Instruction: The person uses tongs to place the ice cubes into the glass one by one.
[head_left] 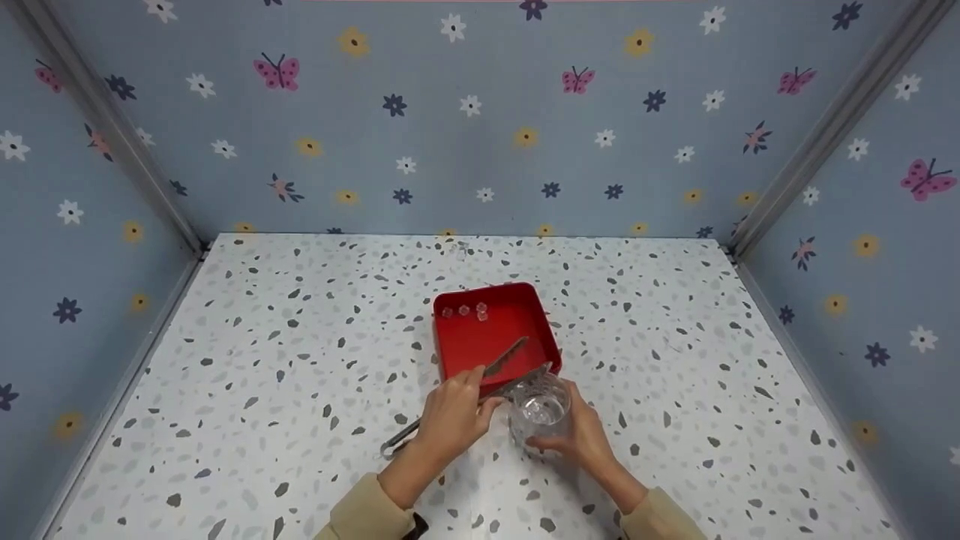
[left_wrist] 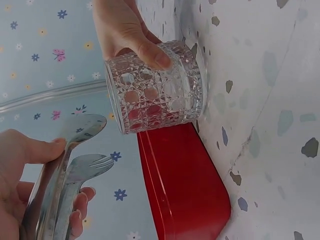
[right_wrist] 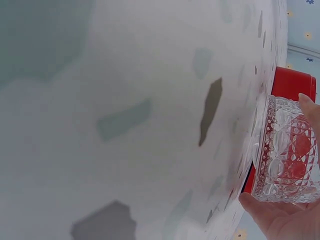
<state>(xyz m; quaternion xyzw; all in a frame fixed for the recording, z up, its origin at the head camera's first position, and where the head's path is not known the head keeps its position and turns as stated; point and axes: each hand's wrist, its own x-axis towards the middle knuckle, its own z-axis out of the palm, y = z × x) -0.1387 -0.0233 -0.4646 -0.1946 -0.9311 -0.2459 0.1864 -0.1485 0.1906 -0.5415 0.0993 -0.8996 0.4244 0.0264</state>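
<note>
My left hand (head_left: 450, 416) holds a pair of metal serving tongs (head_left: 507, 356), one end a spoon, the other a fork. The two tips stand apart with nothing seen between them in the left wrist view. Around a clear cut-glass tumbler (head_left: 538, 427) curl the fingers and thumb of my right hand (head_left: 589, 435). The tumbler is upright, close by the near right corner of a red square tray (head_left: 517, 322). Several small clear pieces (head_left: 464, 310) lie in the tray's far left corner. The tong tips overlap the tray's near side in the head view.
A white speckled tabletop (head_left: 300, 360) spreads around the tray. Blue flowered panels (head_left: 480, 135) rise at the back and both sides, joined by grey corner posts (head_left: 832, 112).
</note>
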